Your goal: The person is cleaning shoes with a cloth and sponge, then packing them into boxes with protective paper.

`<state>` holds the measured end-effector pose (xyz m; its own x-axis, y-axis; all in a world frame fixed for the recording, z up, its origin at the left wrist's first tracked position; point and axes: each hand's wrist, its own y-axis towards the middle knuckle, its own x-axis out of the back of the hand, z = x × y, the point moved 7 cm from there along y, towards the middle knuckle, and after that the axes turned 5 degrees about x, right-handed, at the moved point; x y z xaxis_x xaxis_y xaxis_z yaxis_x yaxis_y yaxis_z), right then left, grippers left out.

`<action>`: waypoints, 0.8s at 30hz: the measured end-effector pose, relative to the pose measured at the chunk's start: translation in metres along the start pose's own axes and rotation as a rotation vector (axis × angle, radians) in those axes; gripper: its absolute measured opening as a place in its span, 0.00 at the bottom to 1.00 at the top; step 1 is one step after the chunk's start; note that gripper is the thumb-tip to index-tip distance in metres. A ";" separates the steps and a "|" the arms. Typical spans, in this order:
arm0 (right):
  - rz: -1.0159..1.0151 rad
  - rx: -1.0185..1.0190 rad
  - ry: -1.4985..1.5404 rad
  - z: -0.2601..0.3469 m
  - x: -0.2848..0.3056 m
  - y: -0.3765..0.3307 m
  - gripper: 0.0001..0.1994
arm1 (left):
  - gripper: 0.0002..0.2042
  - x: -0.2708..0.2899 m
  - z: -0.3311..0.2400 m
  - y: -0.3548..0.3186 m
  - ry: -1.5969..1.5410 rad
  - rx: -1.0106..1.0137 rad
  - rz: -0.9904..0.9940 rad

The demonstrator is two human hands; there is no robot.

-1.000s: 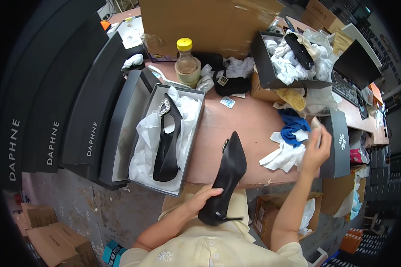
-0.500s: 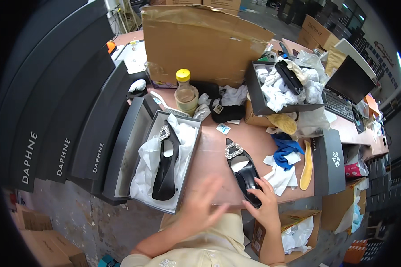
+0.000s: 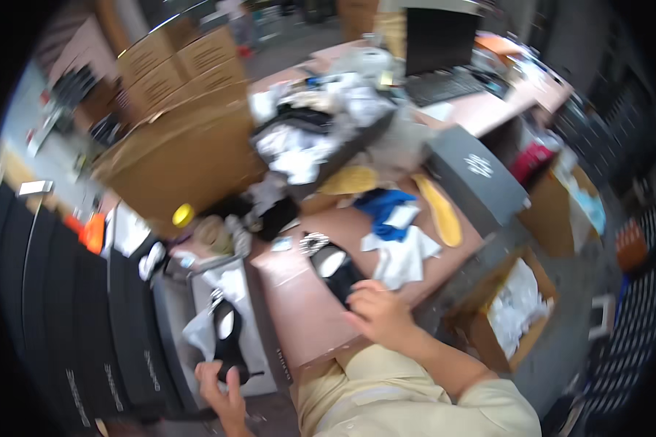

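A black pointed-toe dress shoe [image 3: 227, 342] with a glittering stone buckle lies on white tissue in an open grey shoebox [image 3: 266, 320]. My left hand [image 3: 222, 393] has its thumb and fingers closed around the heel end. The matching black shoe [image 3: 335, 266] rests on the pinkish tabletop, its buckled toe pointing away from me. My right hand [image 3: 383, 313] is closed on that shoe's heel end, partly covering it. Motion blur softens both hands.
Dark shoeboxes [image 3: 87, 328] stand in a row at the left. Beyond the shoes are a yellow-capped bottle [image 3: 184, 215], a cardboard sheet [image 3: 189, 160] and a box of crumpled paper [image 3: 342, 146]. A blue cloth [image 3: 386, 211], white cloth [image 3: 401, 255] and yellow insole [image 3: 441, 211] lie to the right.
My left hand has moved left and down from above the table to the boxed shoe's heel. My right hand stays at the other shoe. The whole view has turned to the right.
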<state>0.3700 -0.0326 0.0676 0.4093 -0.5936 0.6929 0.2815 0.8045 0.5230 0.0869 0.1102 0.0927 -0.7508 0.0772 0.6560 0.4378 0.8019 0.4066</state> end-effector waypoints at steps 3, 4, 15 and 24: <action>0.053 -0.025 -0.056 -0.012 -0.033 -0.008 0.11 | 0.06 0.009 -0.022 -0.004 -0.168 -0.028 -0.079; 0.074 -0.045 -0.029 -0.019 -0.031 -0.013 0.14 | 0.06 0.012 -0.033 -0.003 -0.155 -0.089 -0.138; -0.429 -0.421 0.050 -0.085 0.083 -0.109 0.07 | 0.07 -0.144 -0.115 -0.012 -0.041 -0.356 0.112; -0.104 -0.017 0.228 -0.057 0.034 0.004 0.08 | 0.09 -0.112 -0.093 -0.007 0.062 -0.186 0.107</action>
<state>0.4346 -0.0483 0.0653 0.5621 -0.6548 0.5053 0.3455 0.7409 0.5759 0.2140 0.0408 0.0755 -0.6659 0.1146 0.7372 0.6012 0.6674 0.4394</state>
